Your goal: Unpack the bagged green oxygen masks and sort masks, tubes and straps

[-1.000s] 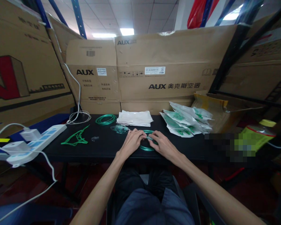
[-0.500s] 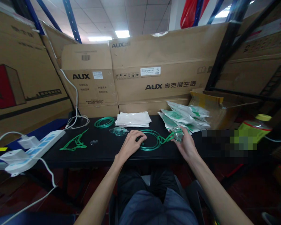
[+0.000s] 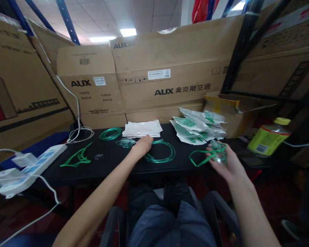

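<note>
A clear oxygen mask (image 3: 218, 154) with a green elastic strap (image 3: 195, 158) lies in my right hand (image 3: 230, 163), the fingers closed around it from below and the strap hanging out to the left. My left hand (image 3: 143, 145) is low over the table, its fingers curled together at the front edge of a stack of white pouches (image 3: 142, 129); its fingertips are partly hidden. Just right of it lies a coil of green tubing (image 3: 173, 154). To its left are another clear mask (image 3: 126, 142) and a second green tubing coil (image 3: 110, 134).
Several packed pouches with green contents (image 3: 195, 127) are piled at the back right, before an open carton (image 3: 237, 120). A yellow-labelled bottle (image 3: 269, 139) stands right. On the left are a green strap (image 3: 77, 157), a small clear piece (image 3: 99, 156) and a white power strip (image 3: 33, 169).
My right hand has moved right with the mask, drawing its strap away from the tubing coil. The left hand has shifted from the coil towards the white pouches. The view has turned slightly.
</note>
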### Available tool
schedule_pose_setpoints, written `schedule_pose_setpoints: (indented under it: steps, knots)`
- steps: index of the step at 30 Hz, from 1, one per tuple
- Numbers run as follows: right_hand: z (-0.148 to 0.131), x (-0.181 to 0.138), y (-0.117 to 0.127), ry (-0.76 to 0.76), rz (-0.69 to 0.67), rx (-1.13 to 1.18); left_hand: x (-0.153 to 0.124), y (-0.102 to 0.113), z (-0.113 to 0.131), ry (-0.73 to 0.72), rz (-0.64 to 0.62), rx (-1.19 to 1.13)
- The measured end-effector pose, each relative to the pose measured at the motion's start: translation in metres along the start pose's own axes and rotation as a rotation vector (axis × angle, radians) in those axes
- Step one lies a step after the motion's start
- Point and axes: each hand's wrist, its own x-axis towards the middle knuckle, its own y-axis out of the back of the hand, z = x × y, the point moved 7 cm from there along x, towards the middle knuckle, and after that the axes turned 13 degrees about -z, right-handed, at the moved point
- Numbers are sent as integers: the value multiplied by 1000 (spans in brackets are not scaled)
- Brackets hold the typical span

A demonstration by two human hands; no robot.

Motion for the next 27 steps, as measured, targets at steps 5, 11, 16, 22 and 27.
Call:
schedule_pose_setpoints:
  steps: [5, 11, 16, 22, 27]
  knots:
    - [-6, -17, -10, -24, -116, -74, 14, 5, 2, 8, -193, 17]
    - [16, -4, -78, -104, -417, -826, 5, 6, 12, -70, -231, 48]
    - [31, 41, -125, -80, -477, -1243, -6, 11, 21, -192, -123, 55]
    - [49, 70, -161, -105, -483, -1688, -19, 23, 26, -273, 103, 4]
    - [49, 68, -160, -85, -470, -1806, -29, 28, 14, -207, 179, -42]
